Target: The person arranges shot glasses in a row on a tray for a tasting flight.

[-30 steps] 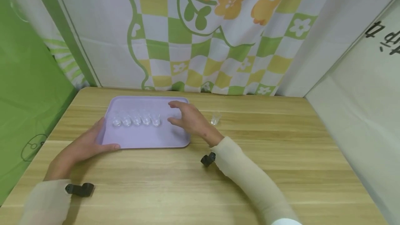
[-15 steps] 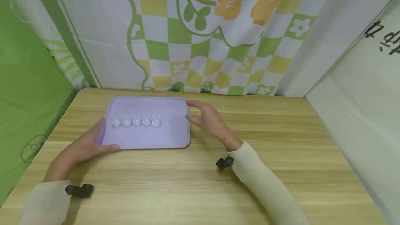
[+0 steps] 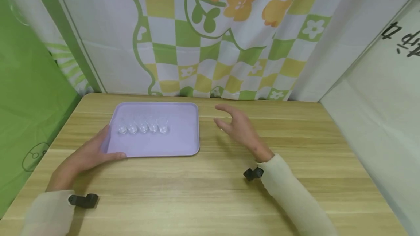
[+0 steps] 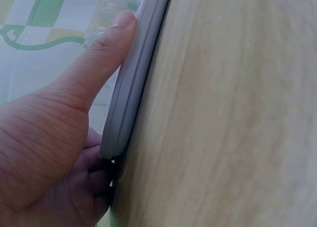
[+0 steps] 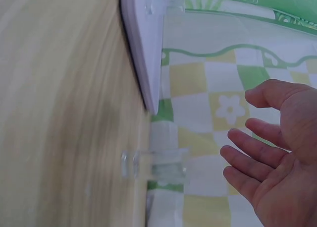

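Observation:
A lavender tray [image 3: 180, 141] lies on the wooden table, bearing a row of several small clear shot glasses [image 3: 143, 127] on its left half. My left hand [image 3: 90, 150] grips the tray's near left corner; in the left wrist view the thumb [image 4: 106, 43] lies along the rim with the other fingers by the corner. Right of the tray, my right hand [image 3: 241, 128] is raised above the table, fingers spread and holding nothing. In the right wrist view a single shot glass [image 5: 168, 166] stands on the table near that hand; in the head view the hand mostly hides it.
The wooden table [image 3: 183, 199] reaches back to a checked, flowered curtain [image 3: 216, 57]. A green cloth [image 3: 29, 94] hangs at the left and a white sheet with black writing [image 3: 384, 112] at the right.
My right hand has moved right, from over the tray's right side to beyond its right edge, passing in front of the lone shot glass. The left hand stays at the tray's corner.

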Action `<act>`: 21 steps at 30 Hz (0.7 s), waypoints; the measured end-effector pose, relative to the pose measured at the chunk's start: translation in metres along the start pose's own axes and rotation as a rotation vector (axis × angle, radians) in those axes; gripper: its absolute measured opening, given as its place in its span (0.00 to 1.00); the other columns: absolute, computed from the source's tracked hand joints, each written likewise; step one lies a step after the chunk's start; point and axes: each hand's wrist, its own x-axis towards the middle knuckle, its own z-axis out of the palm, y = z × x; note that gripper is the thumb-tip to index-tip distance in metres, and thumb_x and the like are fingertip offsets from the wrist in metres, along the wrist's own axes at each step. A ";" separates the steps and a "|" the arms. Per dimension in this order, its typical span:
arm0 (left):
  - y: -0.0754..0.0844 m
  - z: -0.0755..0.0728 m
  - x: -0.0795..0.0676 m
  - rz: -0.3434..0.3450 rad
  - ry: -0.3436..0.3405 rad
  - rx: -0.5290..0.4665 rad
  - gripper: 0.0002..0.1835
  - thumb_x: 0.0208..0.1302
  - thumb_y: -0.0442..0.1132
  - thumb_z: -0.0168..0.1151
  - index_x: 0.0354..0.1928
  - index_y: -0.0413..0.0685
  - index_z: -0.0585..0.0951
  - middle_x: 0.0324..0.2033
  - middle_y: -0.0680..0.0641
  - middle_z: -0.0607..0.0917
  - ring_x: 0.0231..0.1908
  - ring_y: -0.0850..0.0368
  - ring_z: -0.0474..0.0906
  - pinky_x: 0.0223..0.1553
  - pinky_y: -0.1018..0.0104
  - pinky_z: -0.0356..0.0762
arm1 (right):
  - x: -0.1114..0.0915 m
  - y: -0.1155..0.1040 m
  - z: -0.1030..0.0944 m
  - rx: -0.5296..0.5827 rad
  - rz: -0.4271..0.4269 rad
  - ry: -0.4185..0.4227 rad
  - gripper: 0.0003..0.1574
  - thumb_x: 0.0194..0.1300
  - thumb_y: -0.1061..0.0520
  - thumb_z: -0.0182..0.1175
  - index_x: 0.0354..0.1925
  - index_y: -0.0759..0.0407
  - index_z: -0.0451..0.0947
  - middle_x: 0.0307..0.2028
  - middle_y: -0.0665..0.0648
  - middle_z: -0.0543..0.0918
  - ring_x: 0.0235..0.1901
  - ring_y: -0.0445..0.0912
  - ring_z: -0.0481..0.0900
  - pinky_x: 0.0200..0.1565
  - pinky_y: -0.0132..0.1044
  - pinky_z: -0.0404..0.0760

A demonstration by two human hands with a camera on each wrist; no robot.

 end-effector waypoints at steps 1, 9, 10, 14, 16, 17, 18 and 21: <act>0.000 0.000 0.000 0.001 0.000 -0.001 0.69 0.61 0.57 0.75 0.81 0.38 0.32 0.77 0.24 0.40 0.74 0.21 0.39 0.71 0.27 0.42 | -0.002 0.002 -0.001 0.000 0.002 0.000 0.29 0.71 0.58 0.67 0.66 0.67 0.75 0.64 0.62 0.79 0.66 0.54 0.74 0.67 0.48 0.73; 0.003 0.000 -0.001 0.013 0.002 -0.004 0.69 0.61 0.56 0.75 0.81 0.37 0.32 0.76 0.23 0.40 0.74 0.21 0.40 0.71 0.27 0.42 | -0.014 0.016 -0.007 0.001 0.054 -0.020 0.30 0.72 0.58 0.66 0.67 0.69 0.74 0.65 0.65 0.78 0.66 0.57 0.74 0.66 0.53 0.73; 0.004 0.000 -0.001 0.013 0.001 -0.004 0.69 0.61 0.56 0.75 0.80 0.37 0.32 0.76 0.23 0.40 0.74 0.21 0.40 0.71 0.28 0.42 | -0.015 0.018 -0.007 -0.001 0.064 -0.026 0.31 0.72 0.58 0.66 0.67 0.69 0.73 0.65 0.65 0.78 0.66 0.58 0.74 0.67 0.53 0.72; 0.005 -0.001 -0.001 0.001 -0.004 -0.002 0.69 0.61 0.57 0.75 0.80 0.36 0.32 0.76 0.23 0.39 0.74 0.21 0.39 0.71 0.28 0.41 | -0.018 0.023 -0.009 -0.011 0.111 -0.048 0.32 0.72 0.57 0.66 0.68 0.70 0.72 0.66 0.67 0.76 0.65 0.58 0.74 0.66 0.53 0.73; 0.005 -0.001 -0.001 -0.007 -0.006 0.000 0.69 0.61 0.57 0.74 0.80 0.36 0.32 0.76 0.23 0.39 0.74 0.21 0.38 0.71 0.28 0.41 | -0.019 0.025 -0.009 -0.007 0.134 -0.058 0.33 0.72 0.57 0.66 0.69 0.70 0.71 0.66 0.67 0.76 0.65 0.59 0.75 0.66 0.53 0.74; 0.005 -0.001 -0.001 -0.013 -0.008 0.003 0.69 0.61 0.58 0.74 0.80 0.36 0.31 0.76 0.23 0.38 0.74 0.21 0.38 0.71 0.28 0.41 | -0.019 0.027 -0.009 -0.002 0.146 -0.060 0.33 0.72 0.57 0.66 0.69 0.70 0.71 0.66 0.67 0.76 0.64 0.59 0.75 0.65 0.53 0.75; 0.005 -0.001 -0.001 -0.015 -0.010 0.003 0.69 0.61 0.58 0.74 0.80 0.36 0.31 0.76 0.23 0.38 0.74 0.21 0.38 0.71 0.28 0.40 | -0.020 0.028 -0.009 0.002 0.158 -0.063 0.33 0.72 0.57 0.66 0.68 0.70 0.71 0.65 0.68 0.76 0.64 0.60 0.76 0.65 0.53 0.75; 0.004 0.000 -0.001 -0.015 -0.010 0.001 0.69 0.61 0.58 0.74 0.80 0.36 0.31 0.76 0.23 0.38 0.74 0.21 0.38 0.71 0.28 0.40 | -0.021 0.031 -0.008 0.017 0.191 -0.069 0.32 0.72 0.58 0.66 0.68 0.70 0.72 0.64 0.68 0.77 0.62 0.60 0.77 0.63 0.53 0.77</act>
